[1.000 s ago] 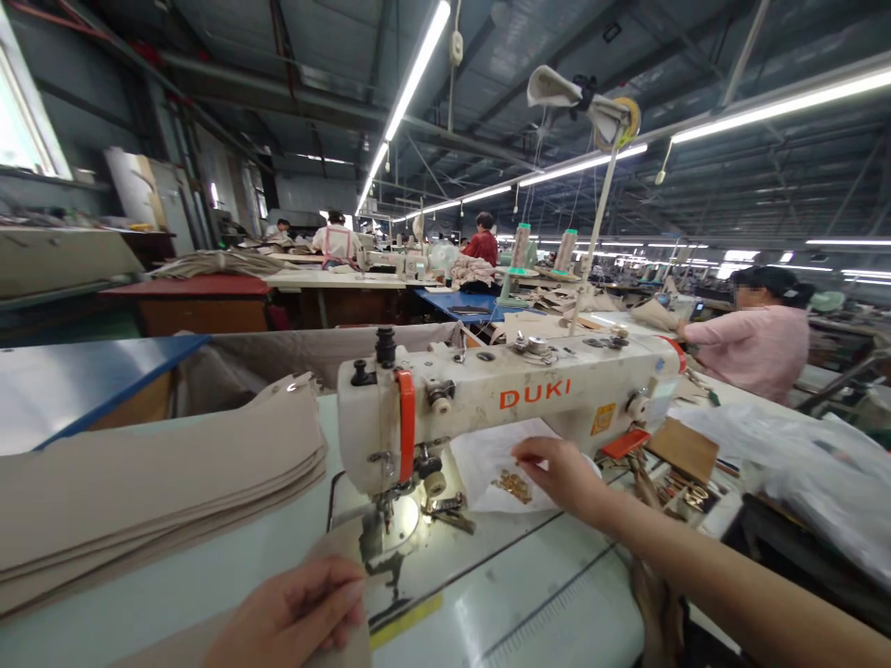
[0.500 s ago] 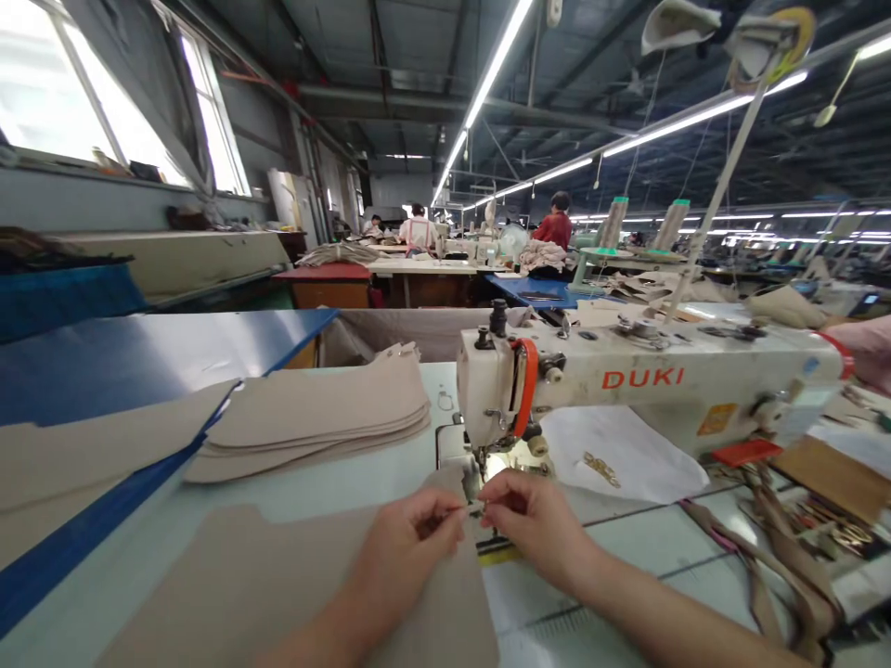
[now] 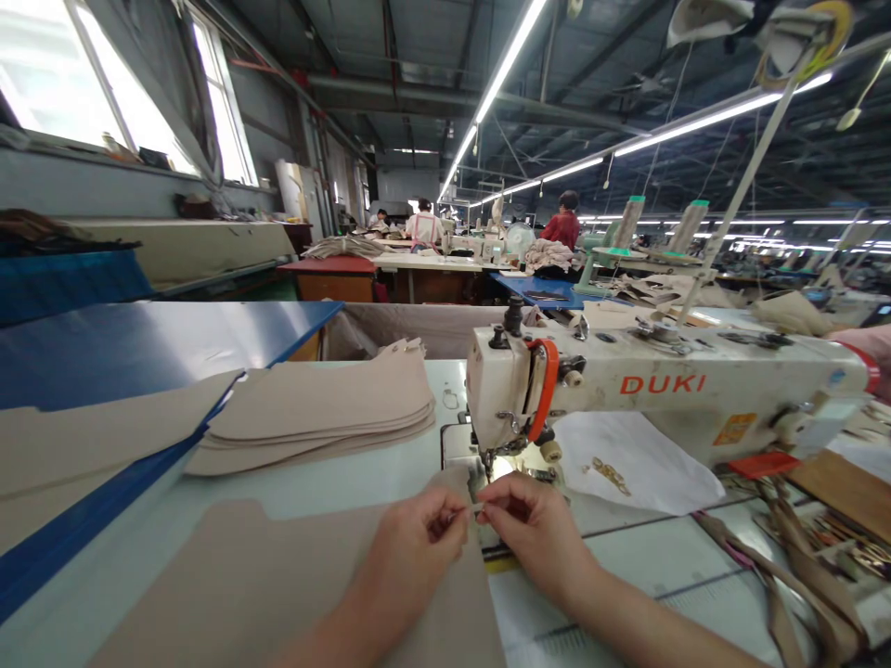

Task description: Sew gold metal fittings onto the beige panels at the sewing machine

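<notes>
My left hand [image 3: 418, 552] and my right hand [image 3: 535, 533] meet just in front of the needle of a white sewing machine [image 3: 668, 357]. Both are closed in a pinch, fingertips almost touching. A small pale strip [image 3: 477, 507] spans the gap between them; the fingers hide most of it, so its kind is unclear. Beneath my left hand and forearm lies a beige fabric panel [image 3: 264, 584], its far right corner beside the needle area. The presser foot is partly hidden behind my right fingers.
Stacked beige panels [image 3: 327, 399] lie left of the machine. Gold-coloured metal pieces [image 3: 610, 476] rest on a white sheet [image 3: 647, 464] under the machine arm. At right are beige straps [image 3: 800, 566] and a brown board [image 3: 845, 492]. Other people work farther back.
The camera view has shifted slightly, so the machine appears a little farther right. Both hands keep their pinch by the needle, and the pale strip between them shows more plainly.
</notes>
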A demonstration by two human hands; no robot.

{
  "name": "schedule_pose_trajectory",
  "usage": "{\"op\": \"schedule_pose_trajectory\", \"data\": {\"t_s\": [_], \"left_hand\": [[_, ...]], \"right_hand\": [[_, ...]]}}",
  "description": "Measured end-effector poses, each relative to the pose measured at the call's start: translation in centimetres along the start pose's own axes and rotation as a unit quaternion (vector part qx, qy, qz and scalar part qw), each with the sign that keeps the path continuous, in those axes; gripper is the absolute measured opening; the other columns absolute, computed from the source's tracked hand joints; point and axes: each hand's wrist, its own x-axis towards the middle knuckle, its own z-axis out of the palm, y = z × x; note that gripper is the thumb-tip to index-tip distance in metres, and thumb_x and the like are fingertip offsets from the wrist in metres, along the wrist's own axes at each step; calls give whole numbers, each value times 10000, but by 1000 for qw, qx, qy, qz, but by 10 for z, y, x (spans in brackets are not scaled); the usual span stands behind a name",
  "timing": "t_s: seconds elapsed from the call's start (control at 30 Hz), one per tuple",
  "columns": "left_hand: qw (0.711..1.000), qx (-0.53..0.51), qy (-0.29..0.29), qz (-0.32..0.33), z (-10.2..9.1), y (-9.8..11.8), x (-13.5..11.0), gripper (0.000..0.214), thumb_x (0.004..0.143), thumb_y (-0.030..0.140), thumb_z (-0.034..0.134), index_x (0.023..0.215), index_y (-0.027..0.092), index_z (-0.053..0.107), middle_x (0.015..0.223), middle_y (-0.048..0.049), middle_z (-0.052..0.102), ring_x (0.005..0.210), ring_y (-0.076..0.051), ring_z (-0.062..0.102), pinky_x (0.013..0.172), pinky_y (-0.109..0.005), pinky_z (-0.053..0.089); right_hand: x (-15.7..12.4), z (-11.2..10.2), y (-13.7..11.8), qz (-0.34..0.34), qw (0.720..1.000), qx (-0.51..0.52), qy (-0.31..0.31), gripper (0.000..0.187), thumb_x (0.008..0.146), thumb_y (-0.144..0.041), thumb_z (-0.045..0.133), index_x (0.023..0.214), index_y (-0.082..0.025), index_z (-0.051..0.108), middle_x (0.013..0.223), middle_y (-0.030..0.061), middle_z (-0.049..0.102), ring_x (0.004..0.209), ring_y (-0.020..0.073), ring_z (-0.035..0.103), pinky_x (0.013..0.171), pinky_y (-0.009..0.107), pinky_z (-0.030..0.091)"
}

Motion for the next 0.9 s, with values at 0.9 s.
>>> {"op": "schedule_pose_trajectory", "data": {"t_s": [0.9], "left_hand": [[906,-371,-94,-182,-8,-6,14,522,535,610,729,777,161,617,595,-22,665,483,-129,587,486,-226,438]], "right_hand": [[8,-1,-8,145,937,305,-90,388,489,-390,852,662,-124,629,566,-3,641,498,84,575,528,197,442]]}}
